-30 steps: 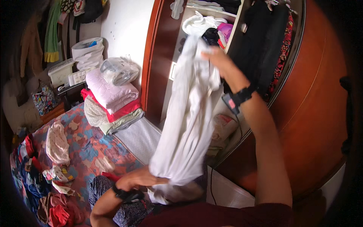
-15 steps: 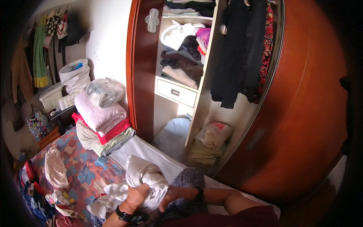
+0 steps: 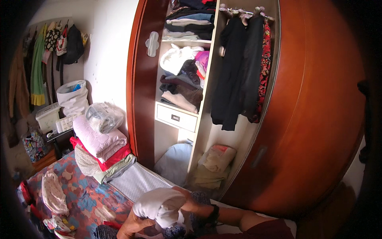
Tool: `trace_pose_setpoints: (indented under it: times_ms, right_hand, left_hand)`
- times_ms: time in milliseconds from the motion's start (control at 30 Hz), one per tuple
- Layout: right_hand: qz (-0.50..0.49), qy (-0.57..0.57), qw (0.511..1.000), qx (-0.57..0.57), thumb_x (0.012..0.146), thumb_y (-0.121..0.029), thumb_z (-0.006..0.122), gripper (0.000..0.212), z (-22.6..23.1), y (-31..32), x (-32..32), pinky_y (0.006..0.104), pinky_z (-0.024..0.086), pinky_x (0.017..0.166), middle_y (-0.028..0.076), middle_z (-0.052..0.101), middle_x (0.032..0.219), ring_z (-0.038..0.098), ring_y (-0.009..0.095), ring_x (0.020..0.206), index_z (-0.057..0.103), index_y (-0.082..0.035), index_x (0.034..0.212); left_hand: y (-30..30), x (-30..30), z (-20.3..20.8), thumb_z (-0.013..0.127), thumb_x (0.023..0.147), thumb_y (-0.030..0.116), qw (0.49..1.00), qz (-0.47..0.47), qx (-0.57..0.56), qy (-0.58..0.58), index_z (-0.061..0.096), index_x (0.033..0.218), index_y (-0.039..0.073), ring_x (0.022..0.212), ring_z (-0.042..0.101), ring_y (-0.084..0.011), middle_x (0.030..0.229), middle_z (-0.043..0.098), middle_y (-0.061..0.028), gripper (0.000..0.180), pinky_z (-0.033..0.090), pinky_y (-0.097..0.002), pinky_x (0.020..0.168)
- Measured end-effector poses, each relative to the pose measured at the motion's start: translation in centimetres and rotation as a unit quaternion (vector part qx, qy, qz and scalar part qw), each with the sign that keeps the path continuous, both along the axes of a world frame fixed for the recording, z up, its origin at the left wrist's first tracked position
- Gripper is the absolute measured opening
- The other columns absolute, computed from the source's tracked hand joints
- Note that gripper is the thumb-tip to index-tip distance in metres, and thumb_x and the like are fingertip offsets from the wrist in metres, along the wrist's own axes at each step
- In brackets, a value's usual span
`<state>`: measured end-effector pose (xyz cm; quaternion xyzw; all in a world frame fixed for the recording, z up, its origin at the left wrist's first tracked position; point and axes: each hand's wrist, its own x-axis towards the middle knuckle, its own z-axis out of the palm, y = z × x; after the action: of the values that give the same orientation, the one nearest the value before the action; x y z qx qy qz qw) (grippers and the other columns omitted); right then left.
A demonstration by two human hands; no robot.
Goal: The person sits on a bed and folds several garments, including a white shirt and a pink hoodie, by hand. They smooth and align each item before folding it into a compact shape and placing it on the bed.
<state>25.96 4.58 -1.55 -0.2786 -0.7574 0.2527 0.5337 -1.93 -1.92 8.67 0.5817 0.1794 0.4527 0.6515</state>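
A white cloth bundle (image 3: pixel 161 203), perhaps a garment, is held low in front of my lap. It looks folded over into a rounded roll, and its exact kind cannot be made out. My left hand (image 3: pixel 136 224) grips its lower left side, with the fingers partly hidden under the fabric. Against its right side, my right hand (image 3: pixel 190 202) is closed on the cloth, its fingertips hidden behind it. Left of my hands, a pale printed garment (image 3: pixel 54 194) and a multicoloured cloth (image 3: pixel 59 227) lie on the patterned bedspread (image 3: pixel 89 189).
Ahead stands an open wardrobe with folded clothes (image 3: pixel 183 85), a white drawer (image 3: pixel 176 117) and hanging dark clothes (image 3: pixel 230 75). A brown sliding door (image 3: pixel 302 119) covers its right side. Folded bedding (image 3: pixel 99 137) topped by a plastic-wrapped bundle (image 3: pixel 104 116) sits at the bed's far end.
The view has shifted, showing more of the upper wardrobe. The white cloth has been gathered into a rounder roll, its loose left end drawn in, and my right hand has moved up its side.
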Motion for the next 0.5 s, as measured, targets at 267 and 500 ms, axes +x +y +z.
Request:
trace_pose_setpoints:
  times_ms: [267,500]
  right_hand:
    - [-0.092,-0.126,0.987,0.043,0.076,-0.013,0.073,0.051,9.0,-1.0,0.3,0.0405,0.046,0.104,0.019,0.065,0.125,0.060,0.027,0.120,0.064,0.001,0.124]
    - [0.233,-0.002,0.951,-0.204,0.084,-0.014,0.073,0.041,7.9,-5.2,-8.7,0.0326,0.048,0.102,0.012,0.067,0.123,0.060,0.015,0.116,0.065,0.002,0.121]
  left_hand:
    - [0.8,-2.6,-1.9,0.097,0.060,0.026,0.982,0.155,0.062,0.088,0.006,0.159,0.000,0.149,0.024,-0.0355,0.163,0.018,-0.0233,0.137,0.030,-0.0434,0.117]
    - [-2.7,-0.2,-8.0,0.096,0.061,0.022,0.991,0.078,-0.014,0.109,0.031,0.150,-0.002,0.134,0.045,-0.0305,0.146,0.043,-0.0185,0.112,0.035,-0.0437,0.114]
